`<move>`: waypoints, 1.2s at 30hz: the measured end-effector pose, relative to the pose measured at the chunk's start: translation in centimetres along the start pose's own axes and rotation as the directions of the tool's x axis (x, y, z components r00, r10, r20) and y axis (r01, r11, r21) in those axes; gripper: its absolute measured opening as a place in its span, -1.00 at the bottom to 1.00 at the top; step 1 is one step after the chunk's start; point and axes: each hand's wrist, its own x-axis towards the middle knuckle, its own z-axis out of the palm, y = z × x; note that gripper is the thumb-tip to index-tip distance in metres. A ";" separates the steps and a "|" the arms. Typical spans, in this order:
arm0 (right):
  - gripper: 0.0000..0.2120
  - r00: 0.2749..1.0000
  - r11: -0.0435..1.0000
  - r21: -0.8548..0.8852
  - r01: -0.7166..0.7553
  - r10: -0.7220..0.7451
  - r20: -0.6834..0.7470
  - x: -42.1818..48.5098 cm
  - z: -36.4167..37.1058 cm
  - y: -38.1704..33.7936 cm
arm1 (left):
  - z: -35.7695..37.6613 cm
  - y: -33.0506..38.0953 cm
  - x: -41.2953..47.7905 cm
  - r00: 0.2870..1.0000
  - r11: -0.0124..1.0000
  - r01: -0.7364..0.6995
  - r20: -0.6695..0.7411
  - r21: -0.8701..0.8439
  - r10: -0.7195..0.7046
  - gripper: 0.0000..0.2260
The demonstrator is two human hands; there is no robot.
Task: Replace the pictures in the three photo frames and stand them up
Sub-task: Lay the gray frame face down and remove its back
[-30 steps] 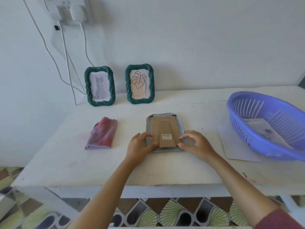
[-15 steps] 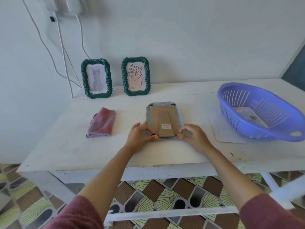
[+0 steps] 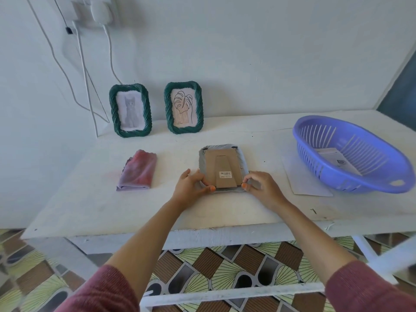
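A white barcode sticker (image 3: 225,174) sits at the 6 o'clock end of the cardboard stand (image 3: 222,164) on the face-down frame (image 3: 242,164). Its print is too small to read. The paper (image 3: 332,156) in the purple basket (image 3: 315,174) bears a dark mark, also unreadable.

The face-down frame (image 3: 221,163) lies flat on the table (image 3: 90,199). Behind it and to its left, the left standing frame (image 3: 130,110) and the right standing frame (image 3: 183,107) stand side by side. The folded cloth (image 3: 138,171) lies to its left. To its right lies a loose sheet (image 3: 304,180), then the basket (image 3: 382,183) with a paper (image 3: 335,159) in it. The left hand (image 3: 190,188) and right hand (image 3: 262,188) hold its near corners.
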 end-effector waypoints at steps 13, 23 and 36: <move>-0.87 0.993 0.997 -0.053 -0.053 0.059 0.106 -0.1 0.0 1.2 | -0.5 0.2 -0.5 0.999 0.999 -0.026 0.034 0.032 0.025 -0.84; -0.88 0.989 0.998 -0.050 -0.048 0.055 0.134 0.2 0.4 1.6 | -0.3 0.3 -0.6 0.999 1.000 -0.012 0.051 0.016 0.011 -0.84; -0.88 0.971 0.963 0.182 -0.197 0.167 0.170 1.2 -1.8 -0.4 | 0.1 1.2 0.7 0.969 0.985 0.064 -0.227 -0.159 -0.099 -0.87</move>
